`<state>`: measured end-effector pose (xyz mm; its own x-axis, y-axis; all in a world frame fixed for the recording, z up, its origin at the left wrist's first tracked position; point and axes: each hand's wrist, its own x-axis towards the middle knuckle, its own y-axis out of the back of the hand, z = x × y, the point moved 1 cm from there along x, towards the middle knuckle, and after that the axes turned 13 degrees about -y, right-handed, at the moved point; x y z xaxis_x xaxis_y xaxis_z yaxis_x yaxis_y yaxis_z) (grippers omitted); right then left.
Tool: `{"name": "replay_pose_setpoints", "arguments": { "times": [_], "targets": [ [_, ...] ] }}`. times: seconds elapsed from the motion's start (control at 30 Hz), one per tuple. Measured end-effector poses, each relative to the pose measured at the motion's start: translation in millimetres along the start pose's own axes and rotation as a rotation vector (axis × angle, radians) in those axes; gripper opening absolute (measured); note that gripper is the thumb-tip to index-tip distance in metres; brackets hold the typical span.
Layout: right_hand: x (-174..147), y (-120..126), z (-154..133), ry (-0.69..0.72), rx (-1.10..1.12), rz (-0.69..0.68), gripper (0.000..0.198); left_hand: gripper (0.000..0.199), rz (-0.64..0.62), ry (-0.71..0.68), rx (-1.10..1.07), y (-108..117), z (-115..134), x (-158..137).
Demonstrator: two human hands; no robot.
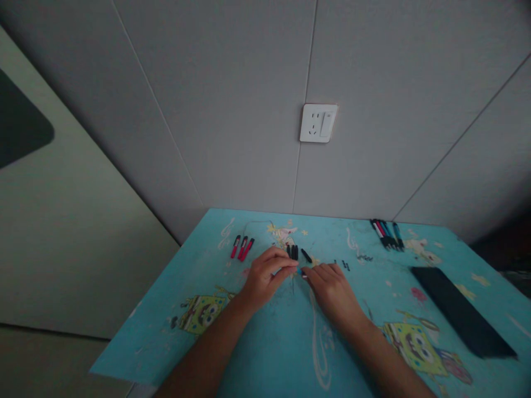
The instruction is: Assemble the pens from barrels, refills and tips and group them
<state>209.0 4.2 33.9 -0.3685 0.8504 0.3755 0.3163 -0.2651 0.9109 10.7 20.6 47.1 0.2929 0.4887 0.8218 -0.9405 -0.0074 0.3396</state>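
Observation:
Over the middle of the table, my left hand (265,276) and my right hand (332,284) are close together with thumbs and fingertips pinched. Between them shows a small blue pen part (299,271), with a dark and whitish bit at the right fingertips; my fingers cover most of it. Just beyond my hands, several short black pen pieces (294,252) stand in a row. One black piece (306,255) lies tilted apart to their right. Right of my right hand are small dark pieces (345,266), too small to name.
Red pen barrels with black ends (244,247) lie at the left. Several red and blue pens (388,235) lie at the back right, near small springs (365,258). A long black case (462,312) rests at the right. The blue printed table (265,354) meets a grey wall with a socket (318,123).

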Motion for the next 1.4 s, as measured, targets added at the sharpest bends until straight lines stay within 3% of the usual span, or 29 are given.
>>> {"name": "replay_pose_setpoints", "arguments": {
  "times": [0.23, 0.5, 0.67, 0.77, 1.0, 1.17, 1.27, 1.4],
  "targets": [
    [0, -3, -1, -0.001, 0.047, 0.001, 0.02, 0.019, -0.012, -0.024, -0.032, 0, 3, 0],
    [-2, 2, -4, 0.022, 0.152, 0.035, 0.023, 0.041, 0.046, -0.038, -0.061, -5, 5, -1],
    [-4, 5, -6, 0.062, 0.259, 0.077, 0.021, 0.022, -0.059, -0.072, -0.07, -12, 10, -3],
    [-4, 6, -5, 0.06, 0.312, 0.072, 0.021, 0.024, -0.07, -0.166, -0.071, -13, 12, -3],
    [-6, 26, -7, -0.164, 0.505, 0.077, 0.048, 0.025, -0.052, -0.14, -0.057, -9, 13, -4],
    [-13, 36, -1, -0.038, 0.497, 0.051, 0.055, 0.029, -0.11, -0.096, -0.066, -7, 12, -6],
    [-15, 37, 3, 0.009, 0.517, 0.079, 0.051, 0.031, -0.138, -0.092, -0.045, -8, 12, -6],
    [-13, 38, 7, -0.017, 0.483, 0.154, 0.025, 0.034, -0.157, -0.062, 0.009, -8, 10, -7]
  ]
}}
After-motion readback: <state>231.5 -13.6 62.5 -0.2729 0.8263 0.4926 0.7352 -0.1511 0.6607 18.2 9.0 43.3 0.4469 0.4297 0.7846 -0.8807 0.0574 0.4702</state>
